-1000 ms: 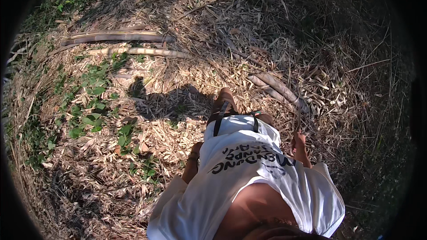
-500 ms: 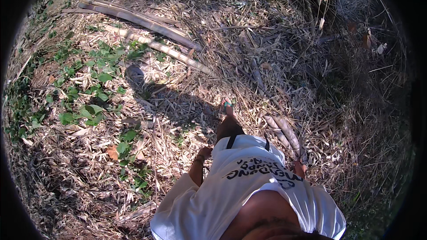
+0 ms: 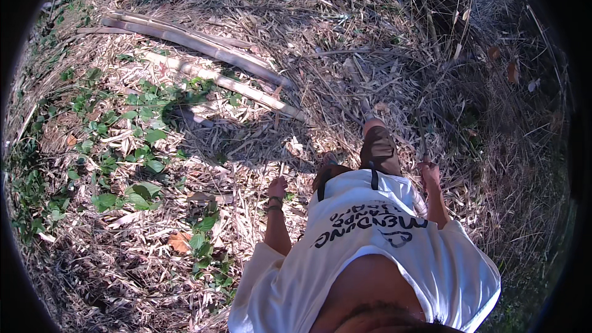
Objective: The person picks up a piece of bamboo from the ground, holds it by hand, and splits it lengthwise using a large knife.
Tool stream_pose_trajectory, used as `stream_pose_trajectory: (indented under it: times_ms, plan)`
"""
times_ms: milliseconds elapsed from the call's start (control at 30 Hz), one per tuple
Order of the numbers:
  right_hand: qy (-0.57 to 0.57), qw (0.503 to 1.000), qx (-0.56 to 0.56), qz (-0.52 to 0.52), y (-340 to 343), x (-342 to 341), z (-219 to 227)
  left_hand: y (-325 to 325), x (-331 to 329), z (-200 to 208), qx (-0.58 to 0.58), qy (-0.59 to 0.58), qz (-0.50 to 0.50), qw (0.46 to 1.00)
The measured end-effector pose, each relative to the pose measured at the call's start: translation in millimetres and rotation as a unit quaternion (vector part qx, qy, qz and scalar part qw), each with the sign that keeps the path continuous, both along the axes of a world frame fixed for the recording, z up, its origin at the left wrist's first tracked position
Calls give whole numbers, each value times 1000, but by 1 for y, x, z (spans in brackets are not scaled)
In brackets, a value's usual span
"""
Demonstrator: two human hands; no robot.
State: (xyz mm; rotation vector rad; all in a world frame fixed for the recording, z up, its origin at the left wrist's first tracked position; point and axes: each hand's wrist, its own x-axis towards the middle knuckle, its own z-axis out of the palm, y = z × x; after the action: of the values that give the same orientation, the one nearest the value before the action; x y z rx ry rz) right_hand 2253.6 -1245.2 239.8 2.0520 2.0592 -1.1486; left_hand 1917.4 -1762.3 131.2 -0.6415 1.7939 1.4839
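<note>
My left hand (image 3: 278, 187) hangs over dry leaf litter to the left of my body, a dark band at its wrist. Its fingers look loosely apart, with nothing visible in them. On the right side, my right hand (image 3: 430, 174) is closed. A thin, dark, stick-like thing seems to run forward from it, but it blends into the litter and I cannot make out what it is. Ahead to the left, grey-brown bamboo poles (image 3: 203, 43) lie on the ground. A paler bamboo pole (image 3: 231, 84) lies closer, out of reach of both hands.
Dry bamboo leaves (image 3: 246, 142) cover the ground. Green leafy plants (image 3: 145, 192) grow at the left, near a brown leaf (image 3: 179, 242). Dense dry brush (image 3: 493, 105) stands in shade at the right. My shadow falls ahead to the left.
Both hands have swung forward and out from my sides, so more of each forearm shows. My right leg has come forward. The ground and poles have shifted slightly in view.
</note>
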Motion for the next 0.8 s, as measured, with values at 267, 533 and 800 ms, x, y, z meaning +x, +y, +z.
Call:
stream_pose_trajectory:
  times_ms: [267, 533, 800]
  plan:
    - [-2, 999, 27, 29, 23, -52, -45, -26, 91, -12, -86, -200, -130, 967]
    - [-158, 975, -89, 126, 91, -139, -91, 23, 51, -19, -131, -113, -194, 966]
    - [-164, 942, -37, 290, 230, -342, -111, 140, -111, -20, -140, -79, -213, 964]
